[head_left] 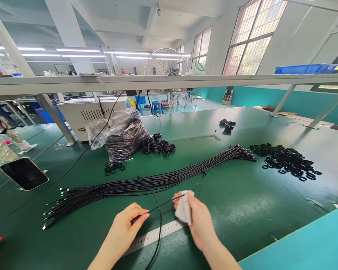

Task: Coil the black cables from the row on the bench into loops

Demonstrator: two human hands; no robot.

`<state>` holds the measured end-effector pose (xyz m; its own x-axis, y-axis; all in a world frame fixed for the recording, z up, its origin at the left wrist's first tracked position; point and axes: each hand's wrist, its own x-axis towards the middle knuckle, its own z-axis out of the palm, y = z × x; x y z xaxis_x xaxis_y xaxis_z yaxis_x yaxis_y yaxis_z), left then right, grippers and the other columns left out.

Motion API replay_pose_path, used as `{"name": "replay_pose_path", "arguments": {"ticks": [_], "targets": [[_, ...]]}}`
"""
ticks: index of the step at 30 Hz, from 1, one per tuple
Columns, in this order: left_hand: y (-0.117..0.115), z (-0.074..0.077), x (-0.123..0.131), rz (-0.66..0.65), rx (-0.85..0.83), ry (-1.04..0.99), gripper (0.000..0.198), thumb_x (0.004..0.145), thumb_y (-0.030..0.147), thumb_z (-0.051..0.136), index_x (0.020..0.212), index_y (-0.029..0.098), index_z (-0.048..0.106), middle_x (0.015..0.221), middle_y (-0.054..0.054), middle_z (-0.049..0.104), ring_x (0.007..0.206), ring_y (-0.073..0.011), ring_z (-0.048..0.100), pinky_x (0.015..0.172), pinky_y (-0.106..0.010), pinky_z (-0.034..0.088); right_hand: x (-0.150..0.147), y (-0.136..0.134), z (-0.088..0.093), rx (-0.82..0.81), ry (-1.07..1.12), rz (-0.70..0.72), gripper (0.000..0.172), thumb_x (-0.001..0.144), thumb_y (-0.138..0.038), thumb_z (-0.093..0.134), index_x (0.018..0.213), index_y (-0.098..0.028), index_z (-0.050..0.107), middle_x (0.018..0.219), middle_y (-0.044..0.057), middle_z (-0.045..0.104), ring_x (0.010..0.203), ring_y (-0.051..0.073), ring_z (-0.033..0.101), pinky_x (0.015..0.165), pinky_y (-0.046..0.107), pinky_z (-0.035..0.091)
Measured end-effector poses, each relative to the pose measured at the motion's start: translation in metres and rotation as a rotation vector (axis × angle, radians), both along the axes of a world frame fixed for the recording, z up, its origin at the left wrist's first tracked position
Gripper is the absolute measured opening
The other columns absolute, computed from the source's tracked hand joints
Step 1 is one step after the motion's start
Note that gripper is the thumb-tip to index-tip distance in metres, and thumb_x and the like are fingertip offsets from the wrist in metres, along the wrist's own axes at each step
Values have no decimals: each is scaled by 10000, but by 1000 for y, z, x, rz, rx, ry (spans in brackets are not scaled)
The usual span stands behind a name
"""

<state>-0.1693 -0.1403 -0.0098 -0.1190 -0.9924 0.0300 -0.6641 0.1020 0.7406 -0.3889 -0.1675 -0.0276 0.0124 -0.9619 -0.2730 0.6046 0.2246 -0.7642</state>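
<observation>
Between my hands runs a thin black cable (166, 202). My left hand (129, 224) pinches it between thumb and fingers. A folded white cloth (183, 210) is gripped in my right hand (198, 215), wrapped about the same cable. Another stretch of black cable loops down across it toward the table's front edge. Beneath my hands lies a steel ruler (146, 238), partly covered by my left hand. Just beyond, a long bundle of black cables (169, 175) stretches across the green table, with metal-tipped connectors at its left end.
A pile of small black rings (287, 161) lies at the right. Further back are a plastic bag of dark parts (126, 137) and more black rings (157, 145). A phone (24, 173) rests at the left. A metal shelf (169, 81) spans the table.
</observation>
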Motion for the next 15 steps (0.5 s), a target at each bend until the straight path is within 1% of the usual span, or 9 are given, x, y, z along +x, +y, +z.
{"name": "replay_pose_path", "arguments": {"ticks": [2, 4, 7, 9, 11, 12, 13, 14, 15], "targets": [[-3, -2, -4, 4, 9, 12, 300, 862, 446, 526, 887, 252, 754, 859, -47, 640, 759, -198, 591, 692, -312, 465, 22, 16, -6, 24, 38, 188, 528, 735, -631, 678, 861, -118, 689, 826, 104, 719, 698, 190, 654, 635, 280, 519], [-6, -5, -5, 11, 23, 17, 291, 848, 436, 539, 898, 255, 761, 842, -49, 642, 746, -202, 594, 694, -328, 477, 39, 28, -11, 27, 65, 316, 551, 709, -651, 690, 858, -120, 677, 773, 98, 708, 686, 197, 652, 644, 291, 514], [-8, -5, -3, 53, 22, 31, 313, 822, 434, 576, 1019, 258, 743, 962, -72, 675, 928, -257, 603, 863, -416, 476, 48, 36, -10, 6, 97, 386, 560, 697, -670, 689, 850, -133, 648, 715, 75, 691, 654, 185, 646, 660, 294, 505], [-6, 0, -3, 103, 18, 70, 367, 837, 445, 562, 1124, 264, 703, 1144, -81, 664, 1141, -293, 532, 1017, -480, 392, 47, 36, -4, -25, 130, 414, 564, 719, -691, 650, 821, -137, 630, 683, 61, 677, 618, 166, 632, 640, 278, 493], [-4, 8, -10, 132, 53, 159, 373, 872, 471, 516, 1117, 264, 707, 1206, -73, 659, 1212, -282, 503, 1060, -461, 368, 46, 35, 3, -64, 170, 463, 572, 749, -711, 599, 792, -141, 614, 658, 55, 667, 590, 153, 618, 613, 264, 480], [-2, 13, -14, 144, 100, 252, 376, 880, 486, 507, 1071, 251, 729, 1160, -78, 685, 1145, -269, 560, 1016, -429, 422, 47, 35, 7, -85, 185, 486, 577, 762, -720, 574, 778, -144, 604, 644, 53, 662, 578, 151, 612, 599, 259, 475], [-2, 17, -20, 151, 154, 360, 385, 875, 505, 515, 1025, 236, 745, 1086, -82, 713, 997, -245, 635, 912, -387, 499, 48, 35, 10, -102, 193, 503, 582, 774, -728, 549, 766, -147, 594, 632, 53, 659, 569, 151, 607, 590, 258, 473], [-2, 21, -26, 169, 220, 505, 390, 853, 516, 551, 995, 214, 752, 1009, -88, 730, 786, -210, 668, 753, -348, 550, 50, 36, 13, -118, 194, 509, 587, 787, -735, 521, 753, -152, 582, 621, 54, 655, 561, 151, 602, 583, 259, 472], [-3, 25, -31, 181, 252, 605, 398, 835, 527, 574, 979, 203, 753, 939, -83, 736, 583, -163, 627, 578, -312, 541, 53, 37, 15, -133, 192, 500, 590, 801, -739, 494, 744, -156, 570, 611, 54, 652, 553, 151, 596, 576, 260, 472]]}}
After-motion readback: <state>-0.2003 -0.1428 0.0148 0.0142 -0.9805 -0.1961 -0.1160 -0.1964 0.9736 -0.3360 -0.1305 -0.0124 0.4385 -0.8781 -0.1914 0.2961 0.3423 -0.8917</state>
